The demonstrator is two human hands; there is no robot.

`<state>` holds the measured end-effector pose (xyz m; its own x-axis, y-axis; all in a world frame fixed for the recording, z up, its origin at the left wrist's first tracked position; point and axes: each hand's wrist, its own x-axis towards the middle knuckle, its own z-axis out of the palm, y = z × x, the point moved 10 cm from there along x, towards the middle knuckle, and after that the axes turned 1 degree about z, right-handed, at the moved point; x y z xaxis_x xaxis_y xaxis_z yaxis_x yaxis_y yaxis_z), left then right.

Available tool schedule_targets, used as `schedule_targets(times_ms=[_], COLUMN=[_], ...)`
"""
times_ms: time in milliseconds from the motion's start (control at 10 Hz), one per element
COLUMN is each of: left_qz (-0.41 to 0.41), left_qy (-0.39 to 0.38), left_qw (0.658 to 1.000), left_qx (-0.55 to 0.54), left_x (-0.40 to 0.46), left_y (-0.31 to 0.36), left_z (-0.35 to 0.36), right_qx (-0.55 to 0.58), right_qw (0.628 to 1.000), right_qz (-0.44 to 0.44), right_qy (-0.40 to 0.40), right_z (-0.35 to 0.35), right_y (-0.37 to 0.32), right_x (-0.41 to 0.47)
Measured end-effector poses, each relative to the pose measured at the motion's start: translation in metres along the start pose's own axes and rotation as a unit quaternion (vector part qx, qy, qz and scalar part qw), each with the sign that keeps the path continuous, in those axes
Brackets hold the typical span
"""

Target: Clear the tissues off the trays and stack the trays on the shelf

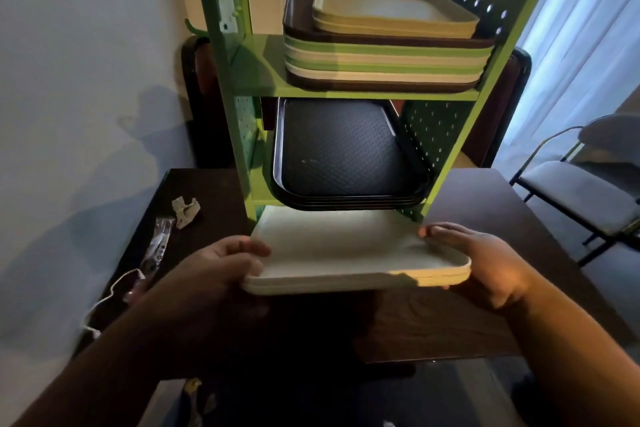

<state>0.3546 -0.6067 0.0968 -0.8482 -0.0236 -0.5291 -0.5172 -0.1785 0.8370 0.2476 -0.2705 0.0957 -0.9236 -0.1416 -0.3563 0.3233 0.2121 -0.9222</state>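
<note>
A small stack of pale cream trays hangs level above the dark table, its far edge just under the green shelf. My left hand grips its left edge, thumb on top. My right hand grips the right edge. The shelf's top level carries a tall stack of brown, green and cream trays with yellow trays on top. Several black trays sit on the lower level. A crumpled tissue lies on the table to the left.
A plastic wrapper and a white cord lie near the table's left edge. A wall stands to the left, curtains at the back right. A grey chair stands to the right of the table.
</note>
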Motion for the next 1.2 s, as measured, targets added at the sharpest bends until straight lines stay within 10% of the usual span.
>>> schedule_targets(times_ms=[200,600,900,1100,1200], left_qz=[0.012,0.048,0.083,0.197,0.224], left_qy=[0.040,0.139,0.098,0.133,0.094], left_qw=[0.996,0.959,0.823,0.651,0.617], left_qx=[0.079,0.241,0.553,0.721,0.749], left_x=[0.023,0.107,0.123,0.114,0.117], left_y=[-0.032,-0.078,-0.082,-0.053,-0.052], left_z=[0.012,-0.008,0.013,0.038,0.063], right_qx=[0.171,-0.205,-0.201,-0.216,-0.224], right_qw=[0.980,0.966,0.964,0.961,0.960], right_qz=[0.087,0.078,0.051,0.040,0.040], right_qy=[0.051,0.135,0.165,0.169,0.161], right_z=[0.001,0.013,0.005,0.006,0.005], right_y=[0.076,0.099,0.112,0.104,0.100], right_x=[0.018,0.044,0.056,0.066,0.069])
